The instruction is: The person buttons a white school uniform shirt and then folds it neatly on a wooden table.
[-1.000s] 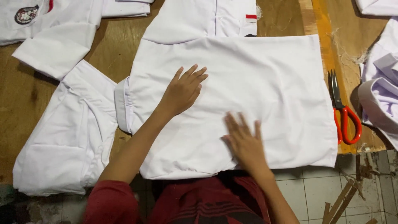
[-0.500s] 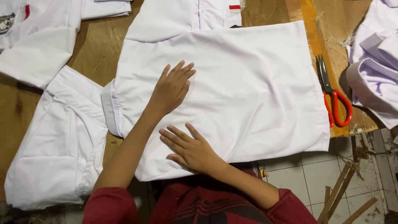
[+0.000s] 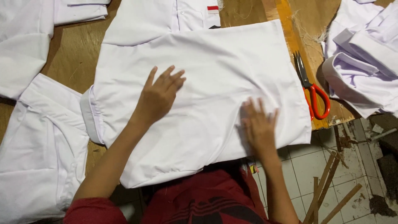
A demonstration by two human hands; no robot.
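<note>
Across the wooden table [image 3: 74, 62] lies a white shirt [image 3: 215, 70], spread flat with its lower edge overhanging the table's near side, between other white garments [image 3: 37, 157] on the left and orange-handled scissors [image 3: 313, 89] on the right. Judging by the flat palms, smoothing the cloth is the step in hand, and any next stroke calls for even pressure toward the edges. Neither hand grasps anything: the left hand [image 3: 159, 95] rests open with fingers spread mid-shirt, the right hand [image 3: 259, 124] lies flat and open near the lower right corner.

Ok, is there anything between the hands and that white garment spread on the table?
Nothing visible. The left hand and the right hand both lie flat, directly on the white garment. The red-handled scissors lie off its right edge, clear of both hands.
</note>
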